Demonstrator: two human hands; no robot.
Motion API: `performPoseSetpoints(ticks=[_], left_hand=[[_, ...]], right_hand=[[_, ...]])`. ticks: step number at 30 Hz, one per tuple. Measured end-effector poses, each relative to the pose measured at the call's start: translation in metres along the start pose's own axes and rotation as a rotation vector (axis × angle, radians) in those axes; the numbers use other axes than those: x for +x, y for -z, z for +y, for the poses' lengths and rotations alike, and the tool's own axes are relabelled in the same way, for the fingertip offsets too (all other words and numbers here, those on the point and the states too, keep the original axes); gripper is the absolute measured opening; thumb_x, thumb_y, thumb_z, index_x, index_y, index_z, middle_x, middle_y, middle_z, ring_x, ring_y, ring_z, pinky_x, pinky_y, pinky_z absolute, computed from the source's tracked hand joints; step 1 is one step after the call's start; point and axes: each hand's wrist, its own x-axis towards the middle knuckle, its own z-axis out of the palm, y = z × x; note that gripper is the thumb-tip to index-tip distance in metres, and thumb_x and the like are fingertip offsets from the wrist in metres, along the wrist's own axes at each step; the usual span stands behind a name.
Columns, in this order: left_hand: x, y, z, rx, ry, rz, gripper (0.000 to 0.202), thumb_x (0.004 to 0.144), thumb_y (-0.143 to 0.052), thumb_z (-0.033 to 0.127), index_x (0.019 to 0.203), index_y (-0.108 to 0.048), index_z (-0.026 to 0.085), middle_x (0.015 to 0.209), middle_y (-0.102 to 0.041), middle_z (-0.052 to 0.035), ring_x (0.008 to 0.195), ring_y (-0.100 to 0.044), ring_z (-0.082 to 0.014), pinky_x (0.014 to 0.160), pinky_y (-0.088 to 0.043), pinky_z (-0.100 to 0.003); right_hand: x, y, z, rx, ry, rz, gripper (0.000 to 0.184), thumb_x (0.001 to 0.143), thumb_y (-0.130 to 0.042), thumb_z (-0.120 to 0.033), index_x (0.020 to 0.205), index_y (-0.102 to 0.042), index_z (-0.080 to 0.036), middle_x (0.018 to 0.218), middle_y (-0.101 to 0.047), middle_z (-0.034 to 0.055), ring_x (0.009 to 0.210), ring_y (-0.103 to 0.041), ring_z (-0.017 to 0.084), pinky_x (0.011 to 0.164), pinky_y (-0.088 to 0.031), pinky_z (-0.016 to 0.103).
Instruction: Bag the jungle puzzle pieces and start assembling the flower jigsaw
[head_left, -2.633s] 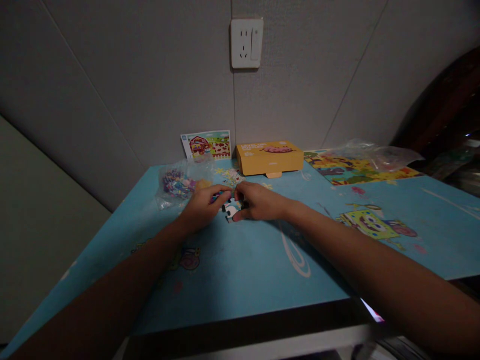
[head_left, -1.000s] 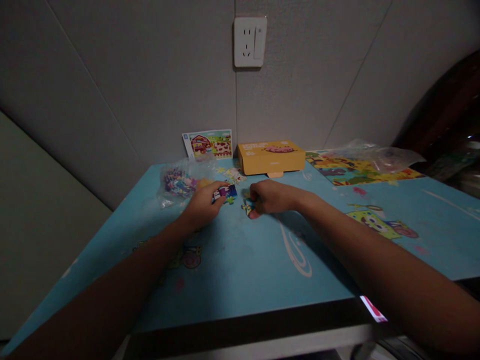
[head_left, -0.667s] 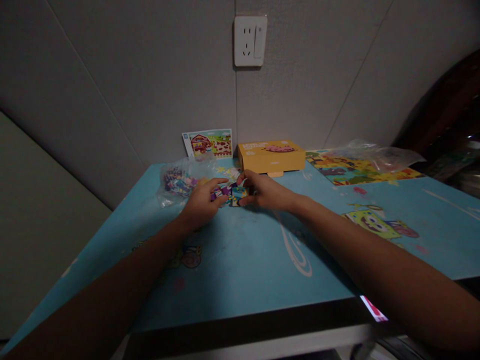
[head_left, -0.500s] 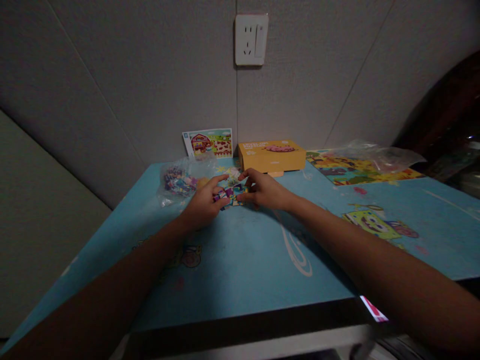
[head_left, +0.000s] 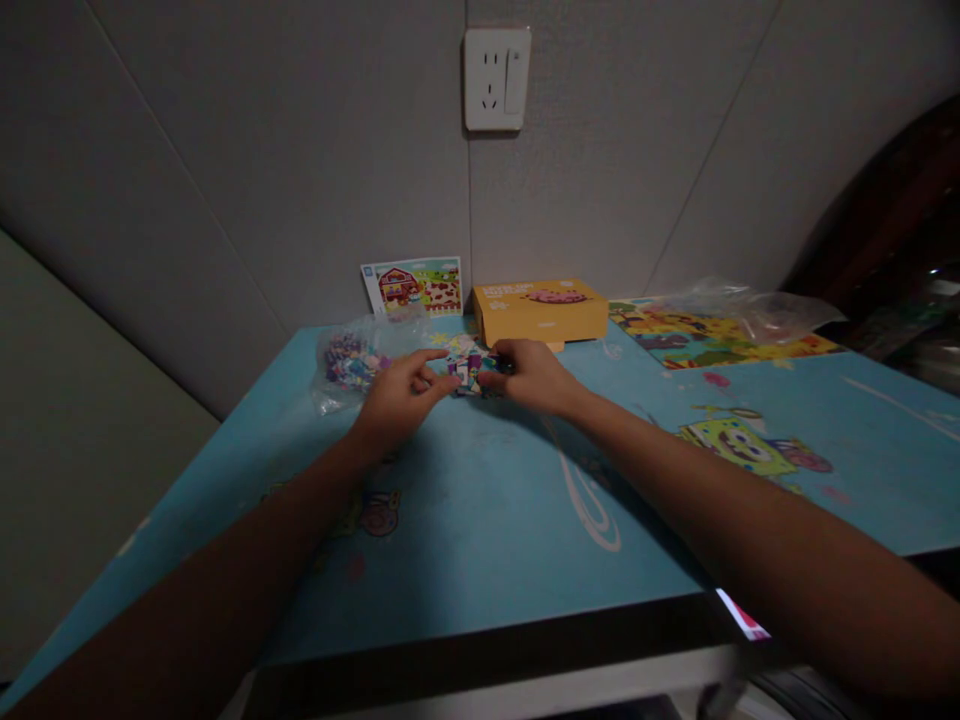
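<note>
A small joined cluster of colourful jigsaw puzzle pieces is at the middle of the blue table, tilted up a little. My right hand grips it from the right, its thumb over the near face and its fingers behind. At the cluster's left edge is my left hand, index finger and thumb spread apart. Its thumb tip is at the pieces; whether it touches them I cannot tell. A clear plastic bag of loose puzzle pieces lies just left of this hand.
A farm picture card leans on the wall beside a yellow puzzle box. Further right, a crumpled clear bag overlaps a colourful sheet. A wall socket is above the blue table.
My left hand has drawn back leftward from the puzzle pieces, its fingers loosening. The cluster has shifted right and up slightly, and my right hand has closed more around it.
</note>
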Motion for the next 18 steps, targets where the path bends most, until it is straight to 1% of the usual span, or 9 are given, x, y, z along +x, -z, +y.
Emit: performPoseSetpoints(ticks=[2, 4, 6, 7, 9, 12, 14, 16, 18], left_hand=[[0.0, 0.002, -0.001, 0.059, -0.063, 0.084, 0.043, 0.082, -0.061, 0.044, 0.113, -0.068, 0.016, 0.071, -0.056, -0.0001, 0.064, -0.053, -0.0134, 0.068, -0.048, -0.028], [0.0, 0.005, -0.002, 0.128, -0.116, 0.159, 0.037, 0.083, -0.059, 0.041, 0.108, -0.071, 0.017, 0.081, -0.055, -0.0026, 0.07, -0.055, -0.014, 0.076, -0.05, -0.031], [0.001, 0.007, -0.005, 0.18, -0.127, 0.197, 0.034, 0.082, -0.061, 0.039, 0.105, -0.073, 0.017, 0.103, -0.055, -0.0074, 0.078, -0.058, -0.0146, 0.086, -0.051, -0.035], [0.001, 0.007, -0.007, 0.198, -0.117, 0.197, 0.035, 0.081, -0.062, 0.039, 0.105, -0.073, 0.017, 0.114, -0.052, -0.0096, 0.082, -0.059, -0.0154, 0.09, -0.05, -0.036], [0.003, 0.008, -0.012, 0.236, -0.085, 0.155, 0.039, 0.078, -0.065, 0.039, 0.109, -0.071, 0.015, 0.128, -0.046, -0.0128, 0.092, -0.061, -0.0193, 0.098, -0.048, -0.038], [0.007, 0.006, -0.021, 0.311, -0.042, 0.068, 0.052, 0.074, -0.068, 0.036, 0.119, -0.063, 0.01, 0.133, -0.048, -0.0168, 0.115, -0.056, -0.0289, 0.108, -0.04, -0.04], [0.01, 0.006, -0.023, 0.355, -0.01, 0.053, 0.059, 0.074, -0.066, 0.035, 0.125, -0.058, 0.007, 0.135, -0.049, -0.0183, 0.124, -0.05, -0.0311, 0.111, -0.037, -0.041], [0.01, 0.007, -0.02, 0.375, 0.012, 0.086, 0.06, 0.076, -0.062, 0.035, 0.128, -0.056, 0.005, 0.135, -0.051, -0.0183, 0.126, -0.05, -0.0309, 0.111, -0.037, -0.04], [0.008, 0.009, -0.014, 0.361, 0.013, 0.129, 0.057, 0.079, -0.059, 0.035, 0.128, -0.057, 0.005, 0.134, -0.053, -0.0176, 0.118, -0.056, -0.0292, 0.106, -0.042, -0.04]], right_hand=[[0.001, 0.001, 0.002, -0.082, -0.072, 0.096, 0.02, 0.084, -0.058, -0.032, 0.088, -0.064, -0.014, 0.081, -0.067, 0.0103, 0.07, -0.055, 0.02, 0.058, -0.031, 0.029], [0.002, 0.0, 0.006, -0.159, -0.091, 0.124, 0.021, 0.085, -0.055, -0.032, 0.094, -0.064, -0.014, 0.089, -0.069, 0.0135, 0.076, -0.059, 0.023, 0.061, -0.033, 0.03], [0.002, -0.002, 0.009, -0.211, -0.073, 0.072, 0.021, 0.086, -0.054, -0.03, 0.097, -0.063, -0.015, 0.093, -0.07, 0.0156, 0.08, -0.061, 0.026, 0.063, -0.034, 0.031], [0.002, -0.004, 0.01, -0.226, -0.059, 0.036, 0.021, 0.086, -0.055, -0.028, 0.099, -0.063, -0.014, 0.095, -0.07, 0.0164, 0.082, -0.062, 0.026, 0.064, -0.036, 0.031], [0.001, -0.006, 0.011, -0.24, -0.04, -0.013, 0.023, 0.086, -0.056, -0.026, 0.105, -0.061, -0.014, 0.099, -0.069, 0.0177, 0.086, -0.062, 0.027, 0.068, -0.038, 0.031], [0.0, -0.009, 0.011, -0.235, -0.032, -0.02, 0.025, 0.086, -0.057, -0.025, 0.108, -0.059, -0.013, 0.103, -0.068, 0.0188, 0.09, -0.063, 0.028, 0.071, -0.04, 0.031], [0.0, -0.01, 0.01, -0.203, -0.035, 0.008, 0.023, 0.085, -0.058, -0.024, 0.105, -0.061, -0.013, 0.102, -0.069, 0.0174, 0.091, -0.063, 0.027, 0.071, -0.041, 0.03], [0.002, -0.011, 0.008, -0.118, -0.055, 0.057, 0.022, 0.084, -0.061, -0.026, 0.101, -0.064, -0.013, 0.098, -0.07, 0.0142, 0.087, -0.063, 0.024, 0.069, -0.04, 0.028], [0.005, -0.012, 0.006, 0.019, -0.097, 0.106, 0.022, 0.084, -0.063, -0.029, 0.098, -0.065, -0.013, 0.091, -0.069, 0.0102, 0.079, -0.061, 0.02, 0.065, -0.04, 0.027]])
